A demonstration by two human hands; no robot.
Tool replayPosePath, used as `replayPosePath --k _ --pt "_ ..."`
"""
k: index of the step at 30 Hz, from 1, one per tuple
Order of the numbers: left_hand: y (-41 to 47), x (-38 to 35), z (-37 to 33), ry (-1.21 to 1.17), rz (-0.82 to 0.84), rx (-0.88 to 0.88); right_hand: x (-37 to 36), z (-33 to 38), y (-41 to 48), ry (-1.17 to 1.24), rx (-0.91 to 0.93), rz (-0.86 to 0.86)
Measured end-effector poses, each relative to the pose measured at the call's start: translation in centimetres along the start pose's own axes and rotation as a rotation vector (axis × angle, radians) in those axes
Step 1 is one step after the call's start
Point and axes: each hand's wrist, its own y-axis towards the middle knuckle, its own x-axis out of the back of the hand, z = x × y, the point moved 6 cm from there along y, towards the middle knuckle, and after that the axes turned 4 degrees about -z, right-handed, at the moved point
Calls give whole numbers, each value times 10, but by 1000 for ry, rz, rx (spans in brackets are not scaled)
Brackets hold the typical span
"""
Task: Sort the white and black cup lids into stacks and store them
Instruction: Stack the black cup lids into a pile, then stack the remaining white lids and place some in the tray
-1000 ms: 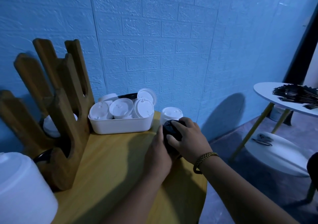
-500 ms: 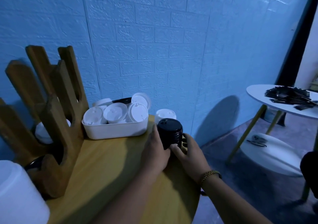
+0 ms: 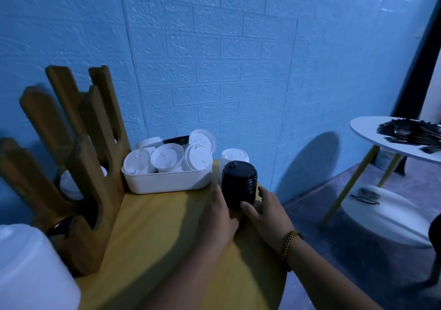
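Stack of black lids [image 3: 239, 185] upright, tops facing up

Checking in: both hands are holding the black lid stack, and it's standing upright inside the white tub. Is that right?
Not quite. The left hand and right hand do hold the black lid stack upright, but it stands on the yellow table, just to the right of the white tub, not inside it. The head view shows this.
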Motion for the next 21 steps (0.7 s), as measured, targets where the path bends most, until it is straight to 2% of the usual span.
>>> replayPosePath --k 4,8,11,21 --pt "-25 15 13 108 34 -34 -5 5 -19 -119 -34 -7" --pt "-49 42 35 60 29 -27 -12 28 -39 -188 66 72" --pt "-76 69 45 3 -35 -47 -19 49 -54 -212 146 150" --pt "-198 151 104 -70 -151 4 -76 133 -151 -104 400 342"
